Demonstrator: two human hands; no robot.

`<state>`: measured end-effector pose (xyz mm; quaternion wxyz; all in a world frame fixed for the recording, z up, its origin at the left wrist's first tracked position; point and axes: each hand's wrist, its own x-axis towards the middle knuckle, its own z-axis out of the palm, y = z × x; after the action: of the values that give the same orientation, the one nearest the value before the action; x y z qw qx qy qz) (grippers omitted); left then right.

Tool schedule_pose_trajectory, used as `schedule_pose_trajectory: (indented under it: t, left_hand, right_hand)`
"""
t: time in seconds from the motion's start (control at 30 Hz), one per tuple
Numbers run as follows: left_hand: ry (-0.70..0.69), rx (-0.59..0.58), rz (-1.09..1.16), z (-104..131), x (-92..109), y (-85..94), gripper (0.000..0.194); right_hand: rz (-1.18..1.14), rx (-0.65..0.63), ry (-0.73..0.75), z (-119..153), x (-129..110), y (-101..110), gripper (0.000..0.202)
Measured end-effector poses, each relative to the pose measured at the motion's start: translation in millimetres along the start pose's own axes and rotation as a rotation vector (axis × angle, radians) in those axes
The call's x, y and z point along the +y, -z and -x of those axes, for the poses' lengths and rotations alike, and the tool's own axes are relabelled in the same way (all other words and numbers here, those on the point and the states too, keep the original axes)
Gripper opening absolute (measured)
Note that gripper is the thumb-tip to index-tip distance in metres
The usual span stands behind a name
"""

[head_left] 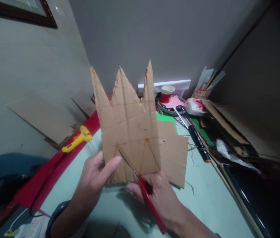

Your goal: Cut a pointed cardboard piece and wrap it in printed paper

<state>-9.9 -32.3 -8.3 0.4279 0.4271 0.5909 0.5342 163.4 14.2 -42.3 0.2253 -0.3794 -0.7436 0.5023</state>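
A piece of brown cardboard stands upright before me, its top edge cut into three pointed spikes. Brown marker lines cross it, with triangles drawn along the lower part. My left hand grips its lower left edge, thumb on the front face and the other fingers mostly behind. In my right hand is a pair of scissors with red handles. The blades lie across the front of the cardboard, tips close to the peak of the left drawn triangle. Some right-hand fingers are hidden behind the handle and the cardboard.
A yellow glue gun lies on the red edge at left. More cardboard rests on the table behind the held piece. At right are a black-handled knife, a red paper cup, a crumpled white bag and a holder with sticks.
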Motion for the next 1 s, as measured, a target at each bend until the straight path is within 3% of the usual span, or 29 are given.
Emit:
schedule_pose_trajectory:
  t: [0.53,0.73,0.87,1.0]
  left_hand:
    - [0.058,0.045,-0.022,4.2,7.0,-4.0,0.021]
    - [0.086,0.012,0.077,5.2,3.6,-2.8,0.03]
    - [0.141,0.006,0.109,3.5,4.5,-0.4,0.033]
    - [0.212,-0.006,0.121,0.2,6.5,2.9,0.038]
  right_hand:
    - [-0.026,-0.055,-0.285,4.5,-17.8,4.1,0.051]
    - [-0.036,-0.127,-0.119,10.0,-6.7,14.1,0.026]
    - [0.062,-0.112,0.044,11.0,7.9,10.3,0.033]
    - [0.081,-0.097,0.118,6.4,10.6,3.2,0.026]
